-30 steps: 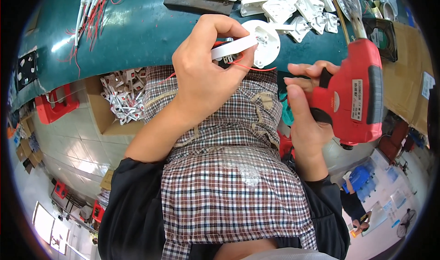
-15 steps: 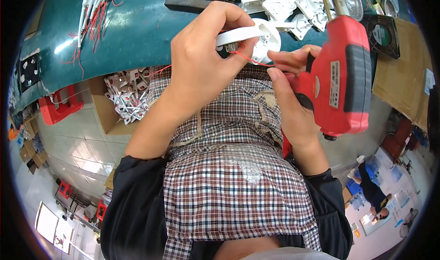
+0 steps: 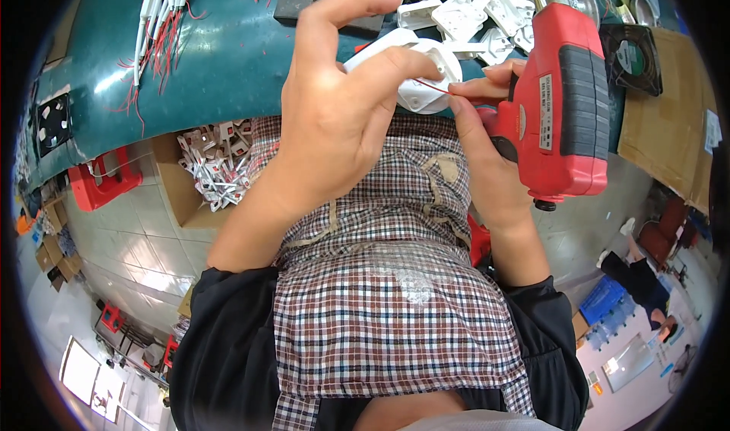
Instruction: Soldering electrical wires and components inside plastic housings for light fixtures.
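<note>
The left hand (image 3: 334, 119) is closed around a round white plastic part (image 3: 414, 77), held above the edge of the green desk (image 3: 220, 58); the right hand (image 3: 494, 150) grips a red power screwdriver (image 3: 566, 104), its fingertips pinching a thin red wire (image 3: 435, 87) at the part.

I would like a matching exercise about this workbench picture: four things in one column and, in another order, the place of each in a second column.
Things:
1. round white plastic part
2. red power screwdriver
3. cardboard box of white parts
4. black fan

Places:
A. lying on the bench beyond the red tool
B. held in the left hand
C. on the floor under the bench edge, at the person's left
D. gripped in the right hand

Pairs: 1-B, 2-D, 3-C, 4-A
</note>
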